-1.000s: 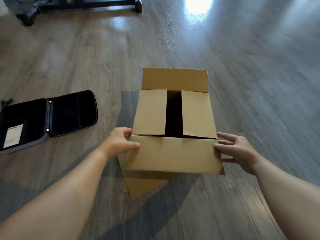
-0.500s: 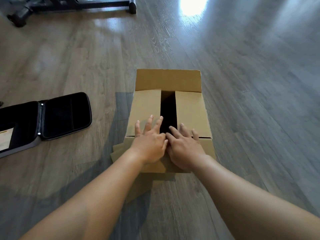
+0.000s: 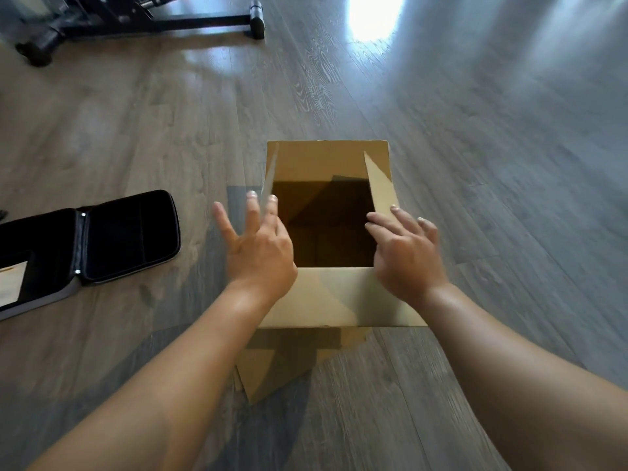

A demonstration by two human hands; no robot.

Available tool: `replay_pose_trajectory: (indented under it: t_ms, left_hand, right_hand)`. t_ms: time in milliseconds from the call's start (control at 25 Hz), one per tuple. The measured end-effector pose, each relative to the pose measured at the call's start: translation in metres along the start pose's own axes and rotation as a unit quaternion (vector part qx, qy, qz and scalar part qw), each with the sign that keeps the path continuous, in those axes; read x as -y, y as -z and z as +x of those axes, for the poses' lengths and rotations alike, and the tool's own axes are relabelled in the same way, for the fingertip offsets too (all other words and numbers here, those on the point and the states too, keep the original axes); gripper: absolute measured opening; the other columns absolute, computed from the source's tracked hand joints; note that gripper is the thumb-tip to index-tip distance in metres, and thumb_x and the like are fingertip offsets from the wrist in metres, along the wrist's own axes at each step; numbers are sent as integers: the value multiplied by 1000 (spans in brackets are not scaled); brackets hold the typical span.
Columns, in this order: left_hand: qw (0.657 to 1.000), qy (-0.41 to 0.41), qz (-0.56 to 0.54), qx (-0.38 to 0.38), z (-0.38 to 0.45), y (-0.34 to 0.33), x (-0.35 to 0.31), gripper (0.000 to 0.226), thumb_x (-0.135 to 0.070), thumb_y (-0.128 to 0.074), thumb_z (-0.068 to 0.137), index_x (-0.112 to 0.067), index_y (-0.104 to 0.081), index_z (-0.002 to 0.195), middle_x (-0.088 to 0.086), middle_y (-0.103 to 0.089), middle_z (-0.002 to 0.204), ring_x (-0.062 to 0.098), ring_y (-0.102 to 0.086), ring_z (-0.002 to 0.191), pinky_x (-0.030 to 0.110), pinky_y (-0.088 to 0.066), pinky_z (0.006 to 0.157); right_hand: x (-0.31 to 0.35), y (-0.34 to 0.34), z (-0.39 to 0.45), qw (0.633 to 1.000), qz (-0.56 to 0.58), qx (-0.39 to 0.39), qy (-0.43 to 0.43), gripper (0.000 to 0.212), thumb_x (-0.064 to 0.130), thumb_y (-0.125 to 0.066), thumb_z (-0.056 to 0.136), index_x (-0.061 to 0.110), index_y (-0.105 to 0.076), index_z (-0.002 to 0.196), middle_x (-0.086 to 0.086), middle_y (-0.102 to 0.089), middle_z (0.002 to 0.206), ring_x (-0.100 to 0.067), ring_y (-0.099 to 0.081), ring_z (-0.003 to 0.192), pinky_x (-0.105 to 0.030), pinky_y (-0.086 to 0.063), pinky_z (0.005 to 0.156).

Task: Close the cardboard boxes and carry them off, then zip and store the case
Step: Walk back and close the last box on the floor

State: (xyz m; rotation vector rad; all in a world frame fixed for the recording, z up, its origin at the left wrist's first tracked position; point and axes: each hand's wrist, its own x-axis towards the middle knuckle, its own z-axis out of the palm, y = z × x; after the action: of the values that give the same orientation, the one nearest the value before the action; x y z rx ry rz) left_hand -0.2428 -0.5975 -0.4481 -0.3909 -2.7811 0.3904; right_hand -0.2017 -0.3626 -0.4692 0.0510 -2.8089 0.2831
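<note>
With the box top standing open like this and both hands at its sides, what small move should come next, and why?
Probably fold the two side flaps inward. The cardboard box gapes open, its dark inside showing. The left hand is spread by the left flap, and the right hand rests its fingers on the upright right flap. Contact on the left is unclear.

wood-plank floor (image 3: 475, 164) | black metal equipment base (image 3: 142, 20) at floor's far left | glare patch (image 3: 372, 15) far centre
</note>
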Motion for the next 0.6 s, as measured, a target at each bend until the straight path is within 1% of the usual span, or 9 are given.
replay_pose_trajectory:
  t_ms: [120,200,280,400,440,480,520,560,600]
  left_hand:
    - [994,94,21,48,7,6,6,57,-20,-45,70,0,-68,119,18,-37,155,43,-12,148,76,11,106]
    - [986,118,28,112,7,0,11,62,-22,-40,74,1,-61,128,21,-29,159,42,-4,150,77,14,106]
    - [977,117,17,179,2,-17,15,64,-30,-35,85,-6,-45,144,23,-23,161,41,-2,150,76,12,106]
    - [958,92,-66,262,-8,-42,17,52,-43,-32,100,-27,-33,149,22,-13,162,42,-4,148,73,-2,111]
    - [948,99,-110,282,-10,-47,19,48,-45,-31,102,-33,-33,149,20,-10,163,41,-5,147,69,-10,112]
    - [934,116,-156,300,-10,-51,21,47,-46,-30,103,-37,-34,149,17,-8,164,40,-6,147,65,-17,113]
    - [917,135,-200,319,-11,-53,23,47,-47,-28,104,-37,-37,149,14,-6,165,41,-6,147,62,-20,114]
    - [900,151,-238,332,-11,-56,24,48,-47,-26,105,-35,-39,149,12,-6,166,41,-6,148,59,-20,116]
    - [888,160,-270,336,-12,-58,24,48,-46,-25,105,-33,-40,149,11,-8,166,42,-8,149,57,-18,117]
  right_hand:
    - [-19,7,-2,995,-6,-71,-64,49,3,-60,84,14,-68,131,-1,-57,147,-32,-41,143,-58,-29,110]
    - [-34,10,-6,986,-31,-69,-149,58,6,-65,80,14,-61,137,-2,-53,150,-36,-33,145,-59,-23,111]
    - [-49,10,-11,971,-64,-3,-230,58,17,-65,84,18,-55,141,1,-47,155,-41,-20,148,-64,-16,112]
    - [-59,1,-19,944,-98,154,-276,51,41,-50,95,27,-49,145,3,-36,162,-41,-6,152,-68,-8,114]
    - [-60,-4,-22,936,-91,193,-280,54,45,-44,97,31,-42,149,0,-34,163,-40,-9,152,-68,-9,114]
    - [-60,-8,-24,932,-61,220,-280,56,46,-40,99,36,-34,154,-4,-35,162,-39,-18,151,-66,-14,115]
    - [-59,-11,-25,930,-4,239,-280,56,45,-37,101,41,-29,156,-9,-40,158,-38,-32,145,-61,-25,113]
    - [-58,-14,-25,926,60,249,-278,54,44,-36,103,44,-28,156,-12,-45,152,-37,-43,136,-55,-35,110]
    - [-56,-16,-24,921,105,253,-276,52,44,-35,104,44,-31,156,-13,-49,148,-37,-49,130,-51,-42,106]
